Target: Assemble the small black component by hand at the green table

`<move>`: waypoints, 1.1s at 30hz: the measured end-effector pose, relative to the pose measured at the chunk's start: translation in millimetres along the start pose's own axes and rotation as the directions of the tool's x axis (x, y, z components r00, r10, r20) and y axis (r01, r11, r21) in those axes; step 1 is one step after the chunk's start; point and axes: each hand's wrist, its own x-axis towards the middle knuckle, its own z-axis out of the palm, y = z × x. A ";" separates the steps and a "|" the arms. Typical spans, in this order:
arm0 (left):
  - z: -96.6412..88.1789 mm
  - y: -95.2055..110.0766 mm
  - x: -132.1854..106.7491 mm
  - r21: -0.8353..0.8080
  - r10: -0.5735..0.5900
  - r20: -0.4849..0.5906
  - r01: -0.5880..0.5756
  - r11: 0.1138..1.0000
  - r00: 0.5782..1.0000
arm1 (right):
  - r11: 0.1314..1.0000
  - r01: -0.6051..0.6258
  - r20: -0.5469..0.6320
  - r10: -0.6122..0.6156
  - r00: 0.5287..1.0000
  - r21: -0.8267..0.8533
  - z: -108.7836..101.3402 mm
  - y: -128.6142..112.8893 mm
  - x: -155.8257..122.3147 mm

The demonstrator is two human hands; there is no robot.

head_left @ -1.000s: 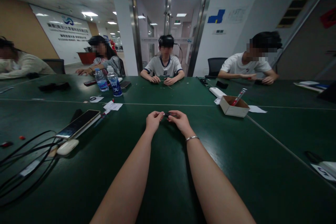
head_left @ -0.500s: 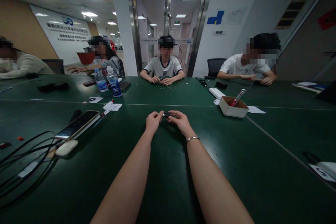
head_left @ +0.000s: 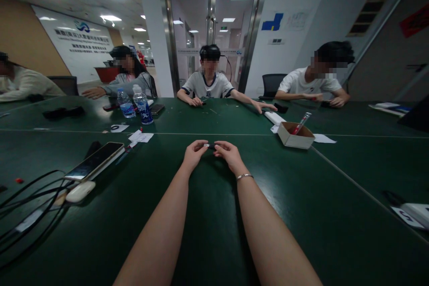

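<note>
Between my hands, over the middle of the green table [head_left: 214, 205], is a small dark stick-like object [head_left: 210, 145] with a shiny silvery left end. It lies roughly level, and its exact kind is too small to make out. My left hand [head_left: 195, 153] pinches the silvery end with thumb and fingertips. At the dark end, the thumb and curled fingers of my right hand [head_left: 228, 155] close round it and hide part of it. A silver bracelet [head_left: 245, 176] circles my right wrist.
On the left lie a phone [head_left: 95, 161], a white oval case [head_left: 80, 191] and black cables [head_left: 36, 201]. Two water bottles [head_left: 142, 105] stand farther back. A small box [head_left: 296, 135] holding a red tube sits right, near a white power bank [head_left: 275, 118]. Several people sit around the table.
My hands stay together, with slightly more of the object's silvery end showing. The person opposite has stretched an arm out toward the white power bank. The view has shifted slightly.
</note>
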 end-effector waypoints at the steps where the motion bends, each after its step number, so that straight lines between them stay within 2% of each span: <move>1: -0.1 -0.4 0.6 -0.024 -0.017 -0.010 0.016 1.000 1.000 | 1.000 0.002 -0.001 -0.002 1.000 0.006 0.0 0.3 0.2; 5: -0.2 -3.8 3.8 -0.045 -0.127 -0.097 0.123 0.991 0.987 | 1.000 0.008 0.007 -0.008 1.000 0.016 0.1 2.2 0.8; 11: 0.5 -3.5 2.8 0.024 -0.014 -0.070 0.016 1.000 0.997 | 1.000 0.004 0.007 -0.004 1.000 -0.014 0.8 1.9 0.1; 15: 1.2 -0.7 1.6 0.045 -0.065 -0.100 0.070 0.997 0.993 | 1.000 0.000 0.010 0.000 1.000 -0.018 0.9 0.5 -0.6; 19: 0.8 0.5 1.6 0.031 -0.011 -0.079 0.013 0.999 0.997 | 1.000 -0.004 0.008 0.004 1.000 -0.015 1.3 -0.5 -1.1; 23: 0.4 0.3 1.5 0.069 -0.064 -0.096 0.071 0.995 0.993 | 0.999 -0.001 0.008 0.002 1.000 -0.033 1.6 -1.2 -1.6; 27: 1.6 1.1 1.5 0.052 -0.017 -0.100 0.022 0.998 0.995 | 0.999 0.008 0.013 -0.007 1.000 -0.035 1.7 -1.4 -2.4; 30: 2.6 1.7 1.6 0.031 -0.083 -0.117 0.088 0.996 0.990 | 1.000 0.007 0.013 -0.007 1.000 -0.021 1.8 -1.8 -3.0; 33: 3.0 0.6 2.2 0.031 -0.028 -0.087 0.030 0.999 0.996 | 1.000 0.007 0.007 -0.007 1.000 -0.026 1.9 -2.6 -3.4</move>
